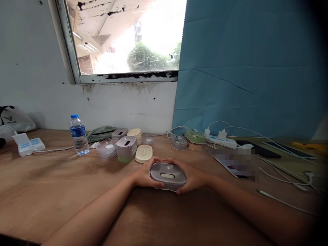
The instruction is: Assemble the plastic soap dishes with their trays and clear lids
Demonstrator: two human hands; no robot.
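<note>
Between my two hands is an oval grey-mauve lidded box [169,174], with a cream insert showing in the slot of its lid. My left hand [146,173] is wrapped round its left end, thumb along the front side. Round the right end curls my right hand [191,175], its thumb at the front lower edge. Just behind my left hand lies a cream lid [144,153]. Beside that stands a stack of mauve slotted covers [126,148]. Clear plastic tubs [106,150] sit left of the stack.
A water bottle [79,135] stands at the left, near a power strip [30,146]. Farther back are a stack of cream lids [135,135], a grey box [178,141] and a green box [195,135]. Phones [258,149] and white cables [284,201] lie on the right of the table.
</note>
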